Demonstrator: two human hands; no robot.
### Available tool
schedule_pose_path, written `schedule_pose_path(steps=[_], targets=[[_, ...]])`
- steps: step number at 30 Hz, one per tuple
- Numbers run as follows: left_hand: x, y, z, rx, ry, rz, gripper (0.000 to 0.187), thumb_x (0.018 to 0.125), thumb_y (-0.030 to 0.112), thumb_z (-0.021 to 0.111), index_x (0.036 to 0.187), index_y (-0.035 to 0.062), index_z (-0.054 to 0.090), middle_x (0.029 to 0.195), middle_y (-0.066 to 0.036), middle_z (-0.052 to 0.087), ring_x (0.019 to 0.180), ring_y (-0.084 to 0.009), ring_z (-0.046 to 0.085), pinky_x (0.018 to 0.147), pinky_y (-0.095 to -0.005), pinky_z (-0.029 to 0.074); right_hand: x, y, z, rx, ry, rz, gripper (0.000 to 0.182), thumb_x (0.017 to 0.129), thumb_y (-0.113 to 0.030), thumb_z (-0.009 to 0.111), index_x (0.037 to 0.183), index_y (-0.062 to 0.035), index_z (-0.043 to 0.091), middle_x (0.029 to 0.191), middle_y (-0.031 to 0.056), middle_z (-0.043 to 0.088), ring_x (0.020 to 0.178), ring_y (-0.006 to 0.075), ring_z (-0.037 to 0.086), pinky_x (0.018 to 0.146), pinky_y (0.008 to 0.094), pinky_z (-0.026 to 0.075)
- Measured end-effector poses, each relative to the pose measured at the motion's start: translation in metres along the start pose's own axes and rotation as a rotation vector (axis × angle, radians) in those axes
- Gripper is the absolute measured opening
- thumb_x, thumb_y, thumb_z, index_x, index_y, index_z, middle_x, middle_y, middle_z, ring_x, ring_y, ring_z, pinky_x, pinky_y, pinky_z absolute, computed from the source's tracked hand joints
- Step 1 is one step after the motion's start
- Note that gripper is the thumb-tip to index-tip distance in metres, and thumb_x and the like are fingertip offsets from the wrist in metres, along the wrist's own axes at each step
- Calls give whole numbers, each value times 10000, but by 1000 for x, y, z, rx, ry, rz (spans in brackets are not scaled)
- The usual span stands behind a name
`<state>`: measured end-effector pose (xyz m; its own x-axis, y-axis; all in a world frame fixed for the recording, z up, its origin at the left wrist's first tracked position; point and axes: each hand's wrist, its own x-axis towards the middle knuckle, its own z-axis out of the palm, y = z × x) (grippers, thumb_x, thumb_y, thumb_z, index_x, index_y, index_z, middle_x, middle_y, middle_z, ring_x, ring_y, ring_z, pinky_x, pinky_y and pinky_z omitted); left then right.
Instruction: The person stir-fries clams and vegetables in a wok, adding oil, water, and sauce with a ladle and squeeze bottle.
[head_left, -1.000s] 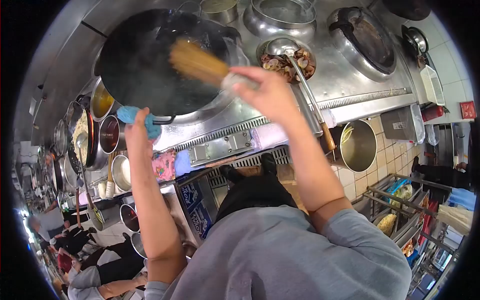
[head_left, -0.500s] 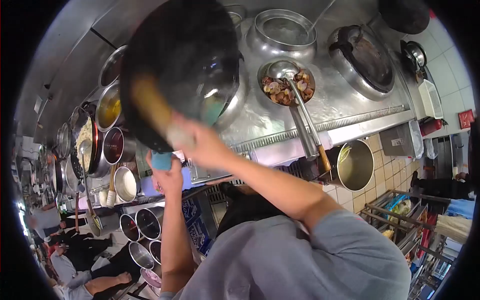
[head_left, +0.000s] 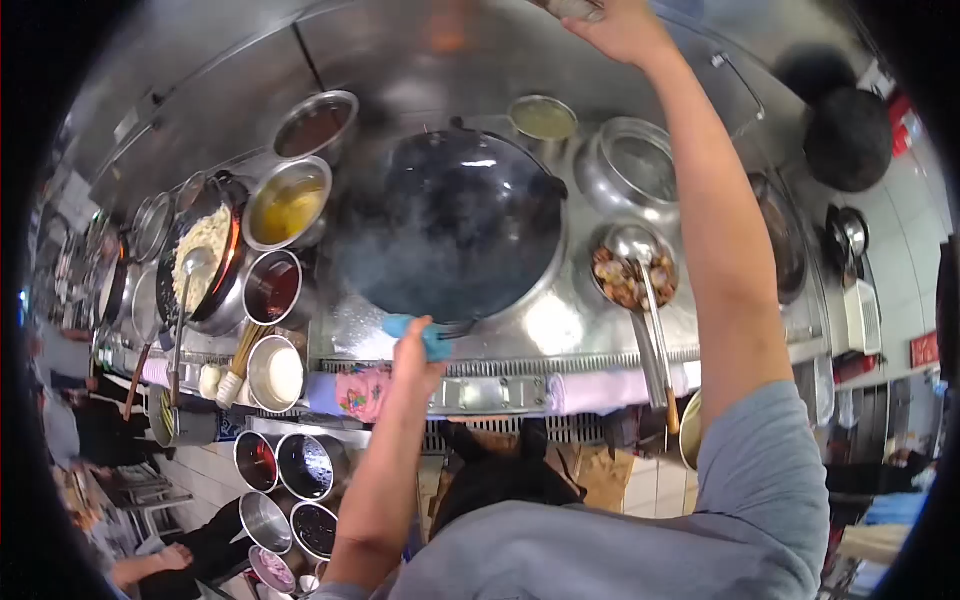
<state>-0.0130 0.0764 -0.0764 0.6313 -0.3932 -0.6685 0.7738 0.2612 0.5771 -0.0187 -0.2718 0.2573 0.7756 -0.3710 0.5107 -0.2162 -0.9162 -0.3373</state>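
Observation:
A black wok [head_left: 460,220] sits on the range before me, its inside bare, with steam or smoke over it. My left hand [head_left: 412,362] is closed around the wok's near handle through a blue cloth [head_left: 437,344]. At the top edge of the view my right hand [head_left: 628,32] is raised, far from the wok. It grips the pale wrapped end of a wok brush [head_left: 578,8]; the rest of the brush is cut off by the frame.
Right of the wok, a ladle [head_left: 650,300] rests on a pan of clams [head_left: 622,280]. Behind stands a steel pot [head_left: 640,165]. To the left are a bowl of yellow liquid [head_left: 290,208], a pot of red sauce [head_left: 273,288] and a wok of rice [head_left: 205,250]. Co-workers are at far left.
The wok has come down from a tilted, raised position to lie on the range. My right hand has left the wok with the brush and risen to the top of the view.

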Motion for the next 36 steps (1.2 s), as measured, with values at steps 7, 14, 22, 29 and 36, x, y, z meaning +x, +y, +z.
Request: schedule_pose_path(steps=[7,14,22,29,36], targets=[[12,-3,16,-93,-59,-180,135,856,248,642,884,158,545,774,-53,596,690,-212,583,681,-413,524,-30,21,249,9,-62,262,434,821,-296,610,1201,-91,569,955,209,680,910,377,662,819,455,519],[37,3,6,-118,-146,-336,160,821,165,628,937,112,531,783,-59,560,691,-223,572,657,-445,544,-148,-40,233,410,-1195,172,662,736,-356,735,1360,-288,527,1002,153,685,949,287,647,670,469,558],[36,2,7,-85,-92,-298,152,843,161,587,967,93,531,816,-121,630,734,-256,617,669,-422,522,-99,12,298,-301,-520,167,271,801,-266,584,972,-85,691,985,195,685,897,364,670,760,468,538],[34,6,6,-77,-166,-264,148,862,159,580,976,83,524,799,-123,627,721,-248,622,614,-389,510,-91,114,276,-30,-1084,-1,468,765,-331,697,1210,-197,642,933,140,698,810,262,681,676,381,558],[32,5,6,-83,-94,-247,162,849,169,597,969,92,519,798,-107,612,685,-235,594,583,-368,498,-145,-46,299,-160,-688,135,325,754,-331,638,977,-99,685,1007,193,680,934,378,657,806,452,530]])
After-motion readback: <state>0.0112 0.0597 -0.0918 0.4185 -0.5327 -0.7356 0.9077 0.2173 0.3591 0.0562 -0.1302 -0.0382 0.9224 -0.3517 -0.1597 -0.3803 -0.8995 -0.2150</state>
